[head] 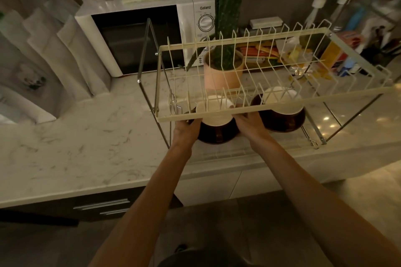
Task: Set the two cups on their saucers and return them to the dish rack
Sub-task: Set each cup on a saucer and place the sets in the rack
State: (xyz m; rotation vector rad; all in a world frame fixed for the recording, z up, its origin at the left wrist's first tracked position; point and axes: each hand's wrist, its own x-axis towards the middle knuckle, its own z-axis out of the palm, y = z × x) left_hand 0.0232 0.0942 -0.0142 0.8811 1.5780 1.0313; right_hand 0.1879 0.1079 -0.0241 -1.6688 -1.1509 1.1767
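Note:
A cream wire dish rack (275,105) stands on the marble counter, with an upper tier and a lower level beneath it. Under the upper tier, a white cup (213,118) sits on a dark brown saucer (217,135) on the left. My left hand (187,129) grips the saucer's left edge and my right hand (249,124) grips its right edge. To the right, a second white cup (282,98) rests on another dark saucer (284,122), free of my hands. The rack's front rail hides part of both cups.
A pink pot with a tall green plant (223,71) stands behind the rack. A white microwave (141,36) is at the back left with a small green oven on top. Packets and clutter (325,53) lie at the back right. The counter edge (86,190) runs below.

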